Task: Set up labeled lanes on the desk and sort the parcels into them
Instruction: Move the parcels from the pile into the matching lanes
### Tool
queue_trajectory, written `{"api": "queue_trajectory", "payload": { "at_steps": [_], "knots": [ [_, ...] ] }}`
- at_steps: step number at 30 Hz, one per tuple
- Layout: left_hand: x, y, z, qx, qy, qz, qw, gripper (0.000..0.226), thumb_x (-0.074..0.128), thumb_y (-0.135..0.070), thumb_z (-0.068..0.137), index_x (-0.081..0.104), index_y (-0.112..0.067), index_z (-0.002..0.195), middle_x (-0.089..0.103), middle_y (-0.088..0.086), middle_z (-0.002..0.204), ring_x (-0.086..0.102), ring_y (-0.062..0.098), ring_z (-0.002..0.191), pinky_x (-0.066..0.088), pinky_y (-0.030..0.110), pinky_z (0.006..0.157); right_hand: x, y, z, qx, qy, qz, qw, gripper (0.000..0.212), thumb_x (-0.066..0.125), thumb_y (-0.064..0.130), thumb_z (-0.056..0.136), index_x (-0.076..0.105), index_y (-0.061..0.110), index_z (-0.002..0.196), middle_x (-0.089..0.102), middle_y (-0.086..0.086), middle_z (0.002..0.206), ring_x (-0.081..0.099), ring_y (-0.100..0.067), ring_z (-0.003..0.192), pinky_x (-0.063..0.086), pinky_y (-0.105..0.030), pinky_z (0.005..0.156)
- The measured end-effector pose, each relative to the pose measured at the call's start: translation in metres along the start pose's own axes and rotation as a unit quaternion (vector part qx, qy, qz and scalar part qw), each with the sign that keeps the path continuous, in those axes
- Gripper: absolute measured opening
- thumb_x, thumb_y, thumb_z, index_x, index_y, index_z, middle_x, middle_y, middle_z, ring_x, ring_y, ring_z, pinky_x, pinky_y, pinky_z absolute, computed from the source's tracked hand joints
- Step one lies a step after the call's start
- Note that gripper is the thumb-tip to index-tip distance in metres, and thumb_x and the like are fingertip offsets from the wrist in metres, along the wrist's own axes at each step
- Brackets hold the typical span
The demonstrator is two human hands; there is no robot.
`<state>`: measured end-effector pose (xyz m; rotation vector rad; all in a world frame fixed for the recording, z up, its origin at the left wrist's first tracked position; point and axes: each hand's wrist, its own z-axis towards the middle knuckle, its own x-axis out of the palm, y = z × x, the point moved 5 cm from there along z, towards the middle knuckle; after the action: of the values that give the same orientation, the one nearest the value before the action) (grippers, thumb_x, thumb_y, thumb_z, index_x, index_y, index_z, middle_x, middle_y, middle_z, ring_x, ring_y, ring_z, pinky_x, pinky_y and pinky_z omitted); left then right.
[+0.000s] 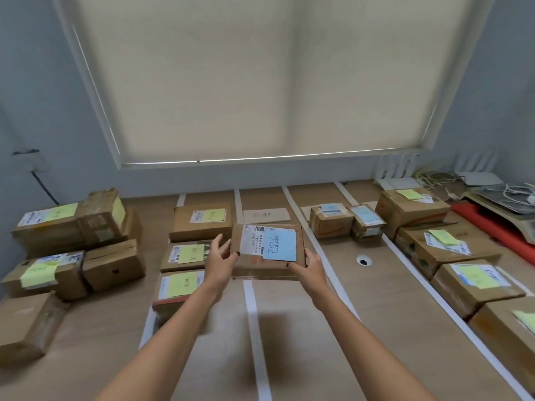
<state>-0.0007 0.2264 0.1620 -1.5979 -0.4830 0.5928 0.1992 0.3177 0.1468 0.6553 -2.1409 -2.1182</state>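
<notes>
Right, both arms are out over the counter, and a flat cardboard parcel with a blue note stuck on top is held between the two hands, just above the lane between two white tape strips. Left hand grips the parcel's left edge, fingers curled round it, thumb on top. Right hand grips the near right corner, thumb on the top face, other fingers hidden underneath. The note has dark handwriting on it, not legible. At the lane's far end a cardboard label card lies flat. Next lane left holds a row of three parcels with yellow notes. Next lane right holds two small boxes with blue notes. More yellow-noted boxes run down the right side, and an unsorted cluster sits far left.
</notes>
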Motion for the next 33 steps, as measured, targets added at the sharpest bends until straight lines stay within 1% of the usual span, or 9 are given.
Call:
{"api": "queue_trajectory", "payload": {
  "at_steps": [6,10,14,17,21,24,27,28,33],
  "knots": [
    [0.146,0.027,-0.002,-0.068,-0.018,0.002,0.997,0.06,0.057,-0.012,0.091,0.026,-0.018,0.142,0.051,0.012,0.137,0.052,0.024,0.119,0.051,0.038,0.091,-0.127,-0.056,0.056,-0.003,0.002,0.001,1.0,0.04,0.058,0.01,0.085,0.053,0.031,0.119,0.044,-0.006,0.12,0.051,-0.004,0.092,0.044,-0.023,0.082],
    [0.238,0.035,-0.003,-0.096,-0.019,0.039,0.994,0.061,0.062,-0.011,0.088,0.032,-0.016,0.141,0.049,0.01,0.138,0.048,0.023,0.125,0.046,0.031,0.093,-0.207,-0.084,0.095,0.021,0.003,-0.025,0.999,0.047,0.06,0.017,0.089,0.049,0.024,0.134,0.047,-0.008,0.124,0.051,-0.012,0.104,0.05,-0.029,0.092],
    [0.301,0.048,-0.002,-0.127,-0.017,0.047,0.991,0.063,0.063,-0.012,0.088,0.03,-0.014,0.141,0.048,0.01,0.139,0.048,0.023,0.123,0.046,0.027,0.09,-0.257,-0.109,0.123,0.042,0.016,-0.033,0.998,0.051,0.062,0.019,0.089,0.046,0.024,0.137,0.047,-0.006,0.127,0.049,-0.014,0.11,0.05,-0.034,0.096],
    [0.331,0.056,0.008,-0.142,-0.024,0.041,0.989,0.064,0.064,-0.011,0.087,0.031,-0.014,0.141,0.047,0.009,0.14,0.048,0.024,0.123,0.046,0.027,0.087,-0.278,-0.129,0.14,0.057,0.024,-0.039,0.997,0.053,0.063,0.016,0.089,0.045,0.024,0.138,0.046,-0.005,0.127,0.048,-0.013,0.108,0.047,-0.032,0.096],
    [0.36,0.062,0.029,-0.142,-0.01,0.048,0.989,0.064,0.065,-0.012,0.086,0.032,-0.017,0.14,0.047,0.007,0.14,0.049,0.021,0.121,0.046,0.025,0.086,-0.297,-0.15,0.163,0.068,0.036,-0.051,0.996,0.052,0.061,0.011,0.088,0.047,0.023,0.136,0.051,-0.005,0.13,0.049,-0.016,0.116,0.048,-0.037,0.099],
    [0.377,0.063,0.048,-0.144,-0.003,0.05,0.988,0.064,0.066,-0.014,0.086,0.032,-0.019,0.14,0.046,0.006,0.141,0.047,0.022,0.125,0.046,0.03,0.092,-0.307,-0.162,0.184,0.084,0.037,-0.058,0.994,0.053,0.059,0.01,0.089,0.044,0.025,0.137,0.046,-0.003,0.129,0.046,-0.014,0.117,0.046,-0.032,0.097],
    [0.389,0.068,0.064,-0.147,0.001,0.048,0.988,0.064,0.066,-0.013,0.085,0.032,-0.018,0.14,0.045,0.007,0.142,0.046,0.023,0.127,0.045,0.033,0.097,-0.308,-0.175,0.205,0.108,0.046,-0.031,0.993,0.053,0.058,0.006,0.089,0.044,0.023,0.137,0.045,0.002,0.124,0.044,-0.008,0.109,0.048,-0.008,0.073],
    [0.391,0.07,0.069,-0.149,-0.001,0.047,0.988,0.064,0.066,-0.013,0.085,0.032,-0.017,0.14,0.045,0.007,0.142,0.046,0.023,0.127,0.045,0.033,0.097,-0.307,-0.179,0.212,0.112,0.052,-0.028,0.992,0.053,0.058,0.005,0.089,0.044,0.023,0.137,0.046,0.003,0.124,0.043,-0.007,0.107,0.047,-0.006,0.068],
    [0.394,0.092,0.082,-0.162,-0.012,0.064,0.985,0.059,0.066,-0.015,0.085,0.035,-0.018,0.136,0.045,0.006,0.141,0.046,0.022,0.125,0.045,0.033,0.097,-0.297,-0.197,0.234,0.13,0.086,-0.041,0.987,0.056,0.059,0.009,0.089,0.041,0.025,0.139,0.051,0.0,0.134,0.045,-0.013,0.118,0.045,-0.029,0.093]
  ]
}}
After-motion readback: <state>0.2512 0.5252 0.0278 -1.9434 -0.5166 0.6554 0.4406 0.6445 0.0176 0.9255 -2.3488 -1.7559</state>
